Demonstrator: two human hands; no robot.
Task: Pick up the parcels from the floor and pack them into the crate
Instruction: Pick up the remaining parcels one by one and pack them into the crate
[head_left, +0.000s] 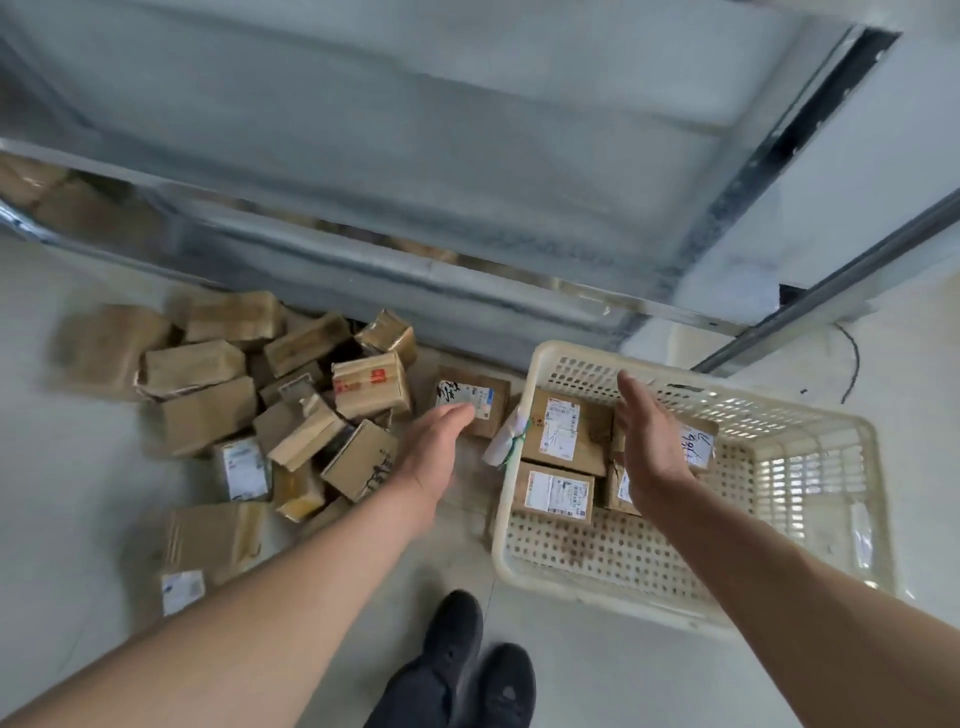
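Observation:
Several brown cardboard parcels (291, 410) lie in a heap on the floor at the left. One labelled parcel (475, 397) sits apart, between the heap and the cream plastic crate (810, 467). My left hand (436, 447) stretches toward that parcel with straight fingers, its tips at the parcel's near edge, holding nothing. Inside the crate's left part lie several labelled parcels (563, 431). My right hand (649, 441) hovers open above them, palm facing left, covering part of one parcel with handwriting on it (698, 441).
A metal shelf unit (415, 156) stands behind the heap and the crate, its lower rail close to the parcels. My dark shoes (467, 670) are on the pale floor at the bottom centre. A thin black cable (852, 364) lies at the right.

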